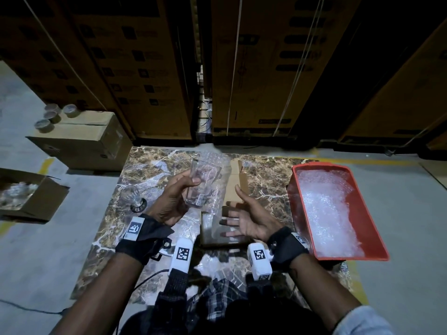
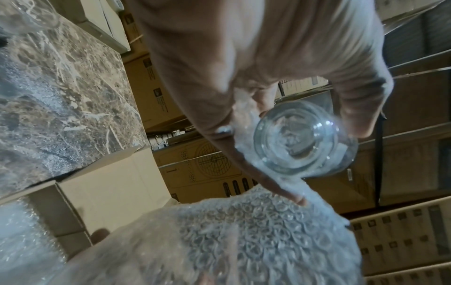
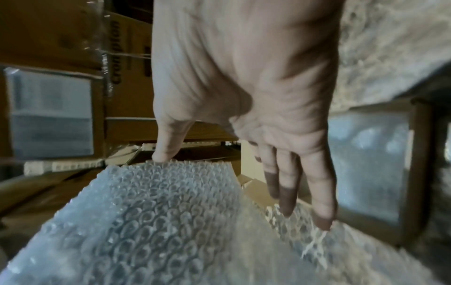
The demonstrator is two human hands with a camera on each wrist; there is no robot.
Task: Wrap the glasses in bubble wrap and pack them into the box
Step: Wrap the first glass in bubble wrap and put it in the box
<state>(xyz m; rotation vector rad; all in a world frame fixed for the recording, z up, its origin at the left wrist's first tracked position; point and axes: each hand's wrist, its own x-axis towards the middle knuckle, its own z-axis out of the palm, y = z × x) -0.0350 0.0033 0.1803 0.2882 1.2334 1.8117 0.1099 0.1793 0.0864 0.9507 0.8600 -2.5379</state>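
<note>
My left hand (image 1: 186, 189) grips a clear tumbler (image 1: 204, 182) around its lower half and holds it tilted above the marble table (image 1: 150, 165). In the left wrist view the tumbler (image 2: 305, 138) shows its thick base. A sheet of bubble wrap (image 1: 216, 199) hangs beside the glass, down over my right hand (image 1: 232, 206). That hand is spread palm up with straight fingers; its thumb touches the wrap's (image 3: 158, 221) top edge. A small open cardboard box (image 1: 235, 187) stands under both hands. A second glass (image 1: 131, 197) lies on its side at the left.
A red bin (image 1: 304, 209) full of bubble wrap stands at the table's right. On the floor at the left is an open carton (image 1: 48, 197) of glasses, and behind it a closed carton (image 1: 84, 143) with tape rolls. Stacked cartons (image 1: 157, 68) wall off the back.
</note>
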